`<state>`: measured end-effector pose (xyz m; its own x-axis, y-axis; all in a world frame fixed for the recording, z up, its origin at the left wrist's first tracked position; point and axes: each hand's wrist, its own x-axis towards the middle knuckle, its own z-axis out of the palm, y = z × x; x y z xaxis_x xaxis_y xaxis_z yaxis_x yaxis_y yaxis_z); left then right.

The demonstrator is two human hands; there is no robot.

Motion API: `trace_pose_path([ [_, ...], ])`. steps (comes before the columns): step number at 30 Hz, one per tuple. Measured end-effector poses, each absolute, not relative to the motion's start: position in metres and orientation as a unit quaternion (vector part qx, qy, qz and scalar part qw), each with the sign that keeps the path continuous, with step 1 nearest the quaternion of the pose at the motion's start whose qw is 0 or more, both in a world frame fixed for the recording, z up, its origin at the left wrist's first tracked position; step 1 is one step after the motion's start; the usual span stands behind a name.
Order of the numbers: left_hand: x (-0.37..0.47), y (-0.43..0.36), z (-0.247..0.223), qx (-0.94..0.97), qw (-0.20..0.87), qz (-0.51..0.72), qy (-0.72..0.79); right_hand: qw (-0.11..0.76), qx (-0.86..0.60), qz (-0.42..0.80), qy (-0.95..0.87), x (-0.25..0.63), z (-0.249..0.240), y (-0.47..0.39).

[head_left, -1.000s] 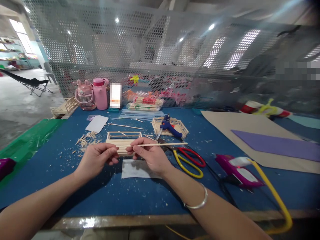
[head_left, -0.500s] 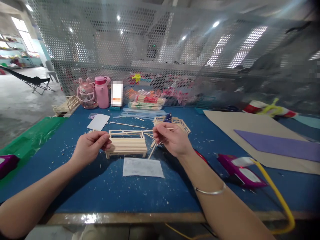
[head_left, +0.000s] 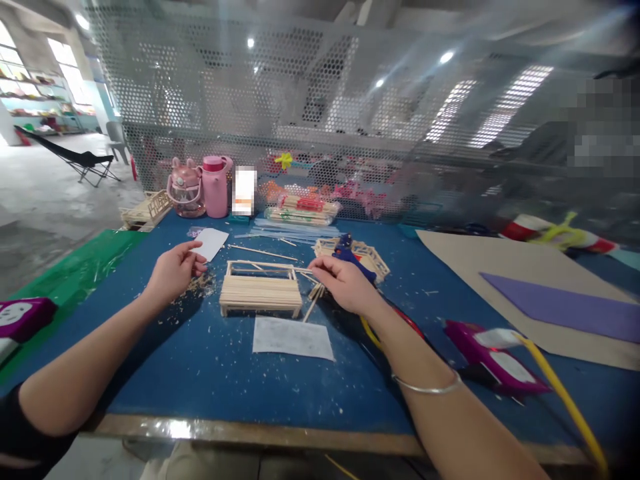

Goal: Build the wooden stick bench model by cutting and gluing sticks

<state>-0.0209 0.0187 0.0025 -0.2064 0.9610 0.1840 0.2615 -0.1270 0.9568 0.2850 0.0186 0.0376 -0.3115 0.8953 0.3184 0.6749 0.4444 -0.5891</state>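
A small bench-like frame of pale wooden sticks (head_left: 261, 292) stands on the blue table, its slatted top toward me. My left hand (head_left: 176, 268) hovers to its left with fingers apart and nothing in them. At the frame's right end, my right hand (head_left: 345, 283) pinches a thin wooden stick (head_left: 301, 270) between thumb and fingers. Loose sticks (head_left: 314, 300) lie beside that hand. Just beyond it is a second stick piece (head_left: 379, 257) with a dark blue tool (head_left: 345, 250) resting on it. A white paper sheet (head_left: 293, 338) lies in front of the bench-like frame.
Pink bottles (head_left: 216, 190) and packaged sticks (head_left: 303, 209) stand or lie along the mesh screen. On the right are brown board (head_left: 450, 257), a purple sheet (head_left: 560, 297) and a purple device (head_left: 500, 360) with a yellow cable. Another purple device (head_left: 25, 319) sits at left.
My left hand has let go of the stick, opened and moved left, away from the frame. My right hand still holds a stick, now lower by the frame's right end. The view has shifted slightly.
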Motion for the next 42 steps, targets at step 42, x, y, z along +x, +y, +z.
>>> trace_pose_path([
  [42, 0.011, 0.003, 0.011, 0.326, 0.667, 0.401, 0.536, 0.369, -0.512, 0.316, -0.709, 0.271, 0.011, 0.024],
])
